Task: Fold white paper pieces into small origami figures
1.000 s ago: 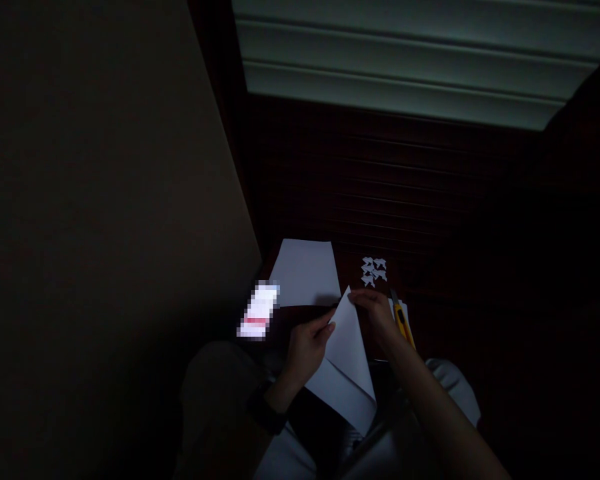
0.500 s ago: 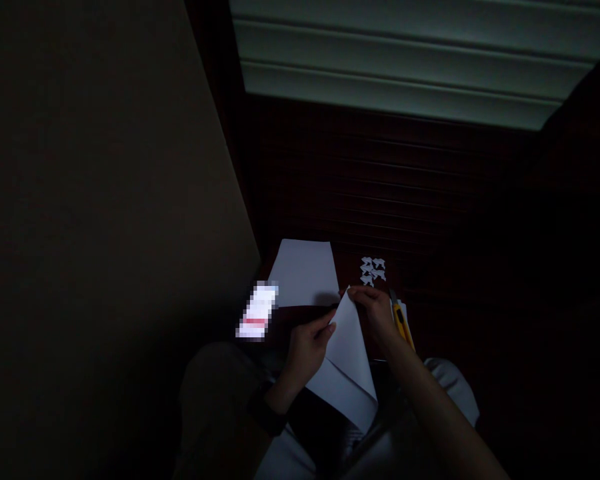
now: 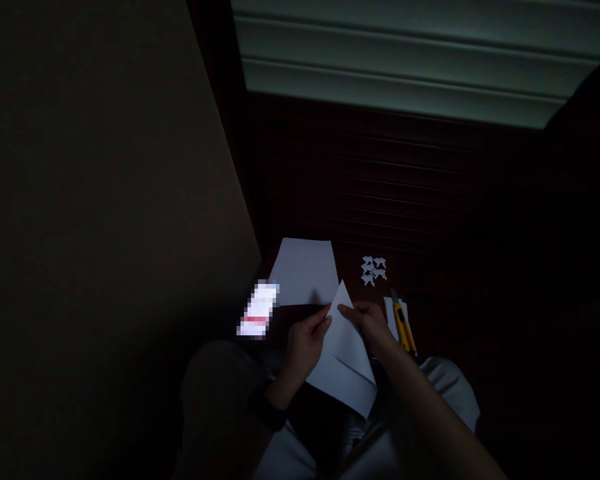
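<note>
A folded white sheet of paper (image 3: 345,353) is held over my lap in dim light, its pointed corner up. My left hand (image 3: 305,343) pinches its left edge, fingers closed on the paper. My right hand (image 3: 370,323) grips the upper right side near the point, also closed on the sheet. Both hands touch the same paper, close together.
A flat white sheet (image 3: 305,270) lies on the dark wooden surface beyond the hands. Several small white folded paper pieces (image 3: 373,269) sit to its right. A yellow utility knife (image 3: 404,329) rests on a paper slip. A lit screen (image 3: 258,310) glows at left. A wall fills the left.
The right hand slid down and left along the paper, off the tip. The paper's point now shows above both hands, and the yellow knife is uncovered.
</note>
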Tool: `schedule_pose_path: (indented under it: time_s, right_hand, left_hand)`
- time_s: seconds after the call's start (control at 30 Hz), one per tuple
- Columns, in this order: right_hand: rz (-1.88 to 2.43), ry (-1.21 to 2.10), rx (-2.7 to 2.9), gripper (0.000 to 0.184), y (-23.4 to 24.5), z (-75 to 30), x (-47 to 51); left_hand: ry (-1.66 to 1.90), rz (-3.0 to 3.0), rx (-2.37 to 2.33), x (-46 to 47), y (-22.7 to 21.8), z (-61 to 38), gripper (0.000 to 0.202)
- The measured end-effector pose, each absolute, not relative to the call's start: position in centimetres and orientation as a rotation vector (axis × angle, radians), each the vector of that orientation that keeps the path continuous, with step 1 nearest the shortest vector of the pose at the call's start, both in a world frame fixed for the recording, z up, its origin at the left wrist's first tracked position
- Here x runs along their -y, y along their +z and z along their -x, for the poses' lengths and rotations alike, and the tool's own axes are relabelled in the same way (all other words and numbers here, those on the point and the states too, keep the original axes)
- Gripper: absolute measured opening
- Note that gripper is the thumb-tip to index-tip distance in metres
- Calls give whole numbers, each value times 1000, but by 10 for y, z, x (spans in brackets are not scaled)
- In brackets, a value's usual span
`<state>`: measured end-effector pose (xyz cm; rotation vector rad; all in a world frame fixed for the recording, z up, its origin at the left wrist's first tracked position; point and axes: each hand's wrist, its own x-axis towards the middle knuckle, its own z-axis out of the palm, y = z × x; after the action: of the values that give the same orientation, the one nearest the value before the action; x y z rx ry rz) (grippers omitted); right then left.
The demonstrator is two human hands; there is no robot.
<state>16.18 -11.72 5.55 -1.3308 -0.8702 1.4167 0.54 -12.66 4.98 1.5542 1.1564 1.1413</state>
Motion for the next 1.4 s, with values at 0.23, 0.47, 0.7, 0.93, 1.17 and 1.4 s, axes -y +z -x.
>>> schedule_pose_path:
  time_s: [0.23, 0.47, 0.7, 0.93, 1.17, 1.4]
  right_hand:
    - [1292, 1366, 793, 30, 51, -161, 115]
    - [1280, 1425, 734, 28, 53, -161, 114]
    - [1266, 1424, 750, 27, 55, -164, 114]
    - [1267, 1423, 753, 28, 57, -164, 115]
    - [1302, 1380, 768, 34, 55, -163, 114]
    - [1264, 1374, 777, 28, 53, -166, 113]
  left_hand:
    - [1157, -1576, -1150, 125, 50, -5, 32]
    - [1077, -1589, -1122, 127, 53, -5, 39]
    - [1060, -1581, -1091, 129, 50, -4, 40]
    - [1093, -1535, -1107, 129, 50, -6, 39]
    - [1102, -1546, -1108, 128, 50, -6, 37]
    - [1078, -1540, -1065, 128, 50, -5, 38]
